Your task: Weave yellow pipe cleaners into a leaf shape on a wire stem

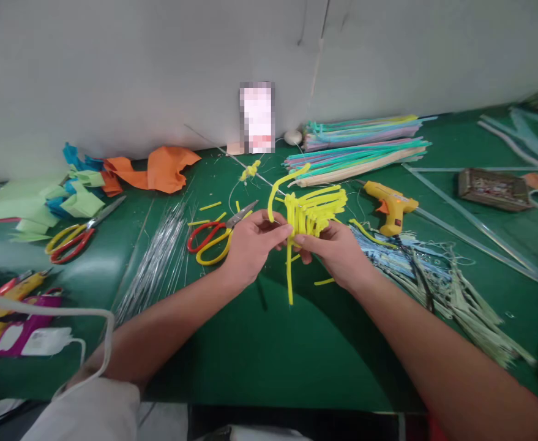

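A bundle of yellow pipe cleaners is held above the green table, its strands fanning up and right and one strand hanging down. My left hand pinches the bundle from the left, fingers closed on it. My right hand grips it from the right and below, fingers closed too. Short yellow offcuts lie on the table near my hands.
Red-and-yellow scissors lie left of my hands, another pair further left. Thin wires, an orange glue gun, stacked coloured pipe cleaners, paper scraps, pale strips, a white charger and cable surround them.
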{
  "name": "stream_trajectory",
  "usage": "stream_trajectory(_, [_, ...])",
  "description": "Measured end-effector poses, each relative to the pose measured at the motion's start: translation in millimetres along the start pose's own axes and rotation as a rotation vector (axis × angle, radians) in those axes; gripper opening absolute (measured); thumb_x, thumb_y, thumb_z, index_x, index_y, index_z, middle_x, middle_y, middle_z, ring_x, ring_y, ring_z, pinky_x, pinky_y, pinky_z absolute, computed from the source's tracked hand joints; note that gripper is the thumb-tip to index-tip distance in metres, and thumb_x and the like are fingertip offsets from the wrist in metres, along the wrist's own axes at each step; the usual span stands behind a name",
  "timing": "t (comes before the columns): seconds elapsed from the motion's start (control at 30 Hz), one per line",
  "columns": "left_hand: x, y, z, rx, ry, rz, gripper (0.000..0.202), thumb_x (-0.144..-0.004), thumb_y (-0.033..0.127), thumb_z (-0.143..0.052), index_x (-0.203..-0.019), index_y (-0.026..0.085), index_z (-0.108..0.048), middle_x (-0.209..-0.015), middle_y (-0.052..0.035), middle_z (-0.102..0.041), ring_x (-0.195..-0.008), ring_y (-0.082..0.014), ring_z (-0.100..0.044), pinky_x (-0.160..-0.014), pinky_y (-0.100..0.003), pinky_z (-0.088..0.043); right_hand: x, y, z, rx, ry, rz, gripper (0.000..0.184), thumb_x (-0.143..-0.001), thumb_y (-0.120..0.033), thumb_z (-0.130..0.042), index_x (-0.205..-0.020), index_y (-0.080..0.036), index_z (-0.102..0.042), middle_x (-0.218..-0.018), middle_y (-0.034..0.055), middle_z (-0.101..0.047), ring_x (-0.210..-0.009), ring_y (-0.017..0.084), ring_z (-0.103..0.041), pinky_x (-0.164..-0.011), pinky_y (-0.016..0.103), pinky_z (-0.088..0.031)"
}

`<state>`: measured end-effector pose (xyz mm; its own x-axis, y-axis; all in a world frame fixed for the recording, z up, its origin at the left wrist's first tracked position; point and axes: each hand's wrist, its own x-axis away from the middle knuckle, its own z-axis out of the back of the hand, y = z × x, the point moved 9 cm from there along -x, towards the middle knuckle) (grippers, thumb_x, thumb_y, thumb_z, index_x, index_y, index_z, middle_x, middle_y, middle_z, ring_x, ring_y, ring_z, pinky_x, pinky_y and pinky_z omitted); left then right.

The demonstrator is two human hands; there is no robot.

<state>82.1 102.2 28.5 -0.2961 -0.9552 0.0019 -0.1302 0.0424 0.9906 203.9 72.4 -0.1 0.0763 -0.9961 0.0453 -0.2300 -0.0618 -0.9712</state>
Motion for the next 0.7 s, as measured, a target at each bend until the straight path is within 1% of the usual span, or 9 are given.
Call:
stream_trajectory(0.2, [-2.3,-3.1,-1.8,-0.015,-0.019,0.003,0.017,-0.068,0.023,-0.076,-0.071,0.016,-0.061,-0.061,0.0033,-0.061,-0.051,-0.0067,-0.056,-0.048,-0.018,-0.047,-1.1,0.0,0.9,0.058,0.0,-0.008,0.024,-0.072,-0.037,-0.076,-0.077,-0.015,-0.068,-0.064,-0.0007,-0.061,-0.048,0.009,-0.052,-0.046,0.024,-0.044])
stream_trajectory(0.4, [-2.7,-3.0,-2.9,-0.025,-0.032,0.015,0.015,-0.067,0.021,-0.076,-0.07,0.015,-0.063,-0.061,0.003,-0.061,-0.052,-0.006,-0.055,-0.051,-0.018,-0.047,1.1,1.5,3.2,0.155,-0.001,-0.055,0.028,-0.071,-0.039,-0.076,-0.063,-0.014,-0.065,-0.055,-0.0002,-0.059,-0.045,0.009,-0.052,-0.046,0.024,-0.042])
stream_trajectory(0.7, [-3.3,-6.9,-4.7,-0.035,-0.053,0.037,0.016,-0.067,0.022,-0.076,-0.072,0.015,-0.063,-0.061,0.0021,-0.062,-0.053,-0.0072,-0.057,-0.05,-0.019,-0.046,-0.5,5.7,1.7,0.065,0.016,-0.068,0.025,-0.07,-0.036,-0.077,-0.065,-0.015,-0.065,-0.056,-0.0012,-0.059,-0.043,0.008,-0.049,-0.04,0.023,-0.037])
